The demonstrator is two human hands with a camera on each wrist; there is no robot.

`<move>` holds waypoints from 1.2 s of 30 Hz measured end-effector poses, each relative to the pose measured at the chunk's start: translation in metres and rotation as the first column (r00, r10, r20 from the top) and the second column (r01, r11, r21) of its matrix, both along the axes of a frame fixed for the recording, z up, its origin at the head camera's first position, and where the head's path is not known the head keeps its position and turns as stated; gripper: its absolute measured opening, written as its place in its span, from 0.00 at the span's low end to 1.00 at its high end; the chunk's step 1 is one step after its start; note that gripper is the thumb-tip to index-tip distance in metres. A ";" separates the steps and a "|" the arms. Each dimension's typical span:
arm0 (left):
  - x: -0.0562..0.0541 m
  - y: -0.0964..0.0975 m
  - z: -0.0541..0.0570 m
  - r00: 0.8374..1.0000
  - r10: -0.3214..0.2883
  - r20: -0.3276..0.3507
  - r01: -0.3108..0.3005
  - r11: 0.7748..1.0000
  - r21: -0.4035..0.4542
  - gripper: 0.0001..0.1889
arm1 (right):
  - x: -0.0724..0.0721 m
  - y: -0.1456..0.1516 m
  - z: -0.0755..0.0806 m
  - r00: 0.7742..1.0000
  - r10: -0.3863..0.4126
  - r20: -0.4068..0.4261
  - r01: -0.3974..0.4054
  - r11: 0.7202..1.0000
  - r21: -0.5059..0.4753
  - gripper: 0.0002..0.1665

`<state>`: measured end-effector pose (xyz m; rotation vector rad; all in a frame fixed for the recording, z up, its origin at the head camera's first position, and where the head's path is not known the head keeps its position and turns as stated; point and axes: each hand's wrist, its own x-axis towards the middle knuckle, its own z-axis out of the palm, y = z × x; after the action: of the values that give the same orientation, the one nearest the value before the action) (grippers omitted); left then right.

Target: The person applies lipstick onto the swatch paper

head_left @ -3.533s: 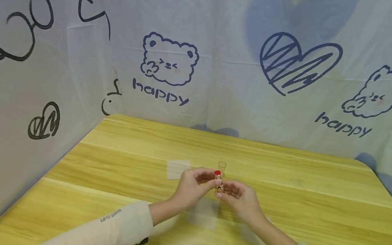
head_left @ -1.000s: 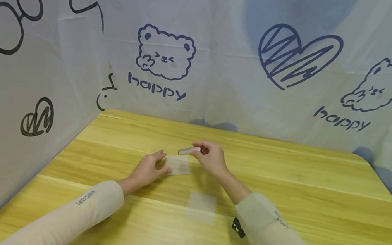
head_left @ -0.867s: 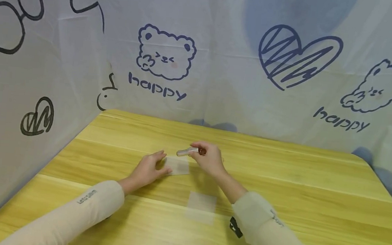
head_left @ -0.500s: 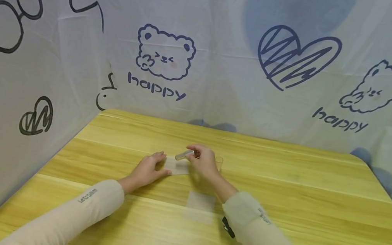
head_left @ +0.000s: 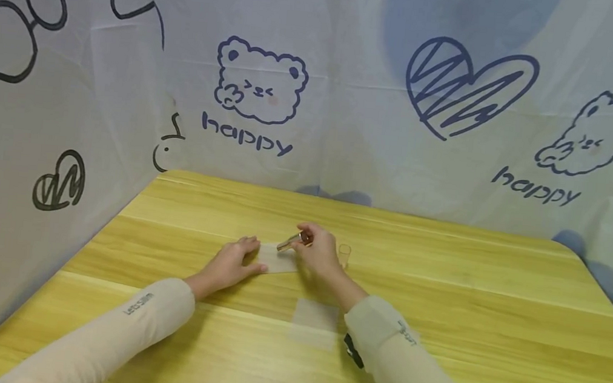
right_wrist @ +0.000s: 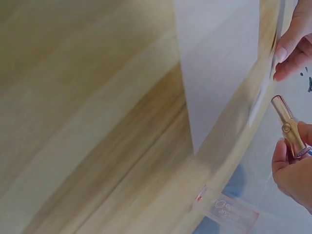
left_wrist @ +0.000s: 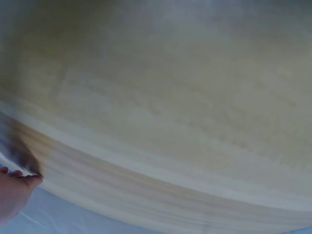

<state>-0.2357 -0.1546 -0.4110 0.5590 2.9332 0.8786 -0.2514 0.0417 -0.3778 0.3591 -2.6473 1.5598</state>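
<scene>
My right hand [head_left: 319,250] pinches a slim gold lipstick [head_left: 291,241] between thumb and fingers, tilted with one end down to the left. That end is over a small white paper [head_left: 280,261]; whether it touches cannot be told. In the right wrist view the lipstick [right_wrist: 287,124] shows a ring emblem on its side. My left hand [head_left: 231,264] rests at the paper's left edge, its fingers and thumb spread apart. The left wrist view catches only part of the left hand [left_wrist: 14,195]. A clear cap [head_left: 344,254] stands on the table just behind the right hand.
A second pale paper square [head_left: 314,323] lies nearer on the wood-patterned table [head_left: 466,303]. Drawn-on white cloth [head_left: 350,134] hangs behind the table and along its left side. A dark device [head_left: 354,351] shows under the right sleeve.
Both hands were together at the lipstick at first. The left hand then went to the far paper and stays there. The right hand has brought the lipstick lower and slightly left over it.
</scene>
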 end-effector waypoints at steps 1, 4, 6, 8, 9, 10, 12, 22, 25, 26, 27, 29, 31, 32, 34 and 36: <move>0.000 0.000 0.000 1.000 -0.006 0.001 0.006 1.000 -0.003 0.34 | 0.000 0.000 0.000 1.000 -0.001 -0.004 0.001 1.000 -0.001 0.21; -0.001 0.000 0.001 1.000 -0.020 -0.003 0.020 1.000 -0.015 0.34 | -0.001 -0.002 -0.001 1.000 -0.008 -0.006 0.008 1.000 -0.010 0.20; -0.001 -0.001 0.001 1.000 -0.025 0.000 0.025 0.999 -0.025 0.34 | -0.001 -0.003 -0.002 1.000 -0.009 -0.017 0.009 1.000 -0.014 0.19; -0.002 0.000 0.001 1.000 -0.029 0.007 0.030 0.999 -0.034 0.34 | -0.003 -0.004 -0.003 0.999 -0.011 -0.038 0.011 1.000 -0.015 0.18; -0.003 0.000 0.001 0.999 -0.030 0.013 0.030 0.999 -0.038 0.34 | -0.004 -0.005 -0.004 0.998 -0.009 -0.054 0.008 1.000 -0.013 0.17; -0.003 0.000 0.001 0.999 -0.032 0.019 0.032 0.999 -0.041 0.34 | -0.005 -0.006 -0.004 0.997 -0.005 -0.074 0.004 1.000 -0.008 0.17; -0.003 0.000 0.001 0.999 -0.033 0.026 0.035 0.998 -0.045 0.34 | -0.006 -0.007 -0.005 0.994 0.008 -0.109 -0.007 1.000 0.008 0.16; -0.005 -0.001 0.002 0.999 -0.049 0.015 0.050 0.995 -0.082 0.33 | -0.007 -0.011 -0.007 0.988 0.064 -0.141 -0.053 0.995 0.081 0.17; -0.005 -0.001 0.001 0.998 -0.058 0.001 0.058 0.994 -0.089 0.33 | -0.007 -0.012 -0.008 0.985 0.063 -0.161 -0.050 0.995 0.084 0.20; -0.006 -0.001 0.000 0.998 -0.060 -0.002 0.059 0.994 -0.090 0.33 | -0.007 -0.012 -0.008 0.984 0.063 -0.166 -0.050 0.995 0.081 0.21; -0.006 -0.002 0.000 0.998 -0.064 -0.011 0.063 0.993 -0.095 0.33 | -0.007 -0.012 -0.008 0.983 0.065 -0.173 -0.051 0.995 0.081 0.21; -0.006 -0.002 -0.001 0.998 -0.068 -0.014 0.066 0.993 -0.099 0.33 | -0.007 -0.013 -0.008 0.979 0.069 -0.190 -0.054 0.995 0.086 0.20; -0.006 -0.002 -0.001 0.997 -0.073 -0.017 0.070 0.992 -0.107 0.32 | -0.007 -0.013 -0.008 0.977 0.075 -0.201 -0.058 0.994 0.088 0.18; -0.007 -0.002 -0.001 0.997 -0.072 -0.016 0.070 0.991 -0.111 0.32 | -0.007 -0.014 -0.009 0.974 0.080 -0.211 -0.061 0.994 0.092 0.17; -0.006 -0.002 -0.002 0.997 -0.073 -0.009 0.072 0.991 -0.117 0.32 | -0.008 -0.015 -0.009 0.970 0.087 -0.225 -0.068 0.993 0.095 0.15; -0.006 -0.002 -0.002 0.997 -0.077 -0.006 0.075 0.989 -0.124 0.32 | -0.008 -0.015 -0.010 0.966 0.095 -0.240 -0.075 0.993 0.092 0.15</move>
<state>-0.2420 -0.1563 -0.4126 0.6640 2.9277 0.6827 -0.2596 0.0264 -0.3876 0.6338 -2.5394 1.3304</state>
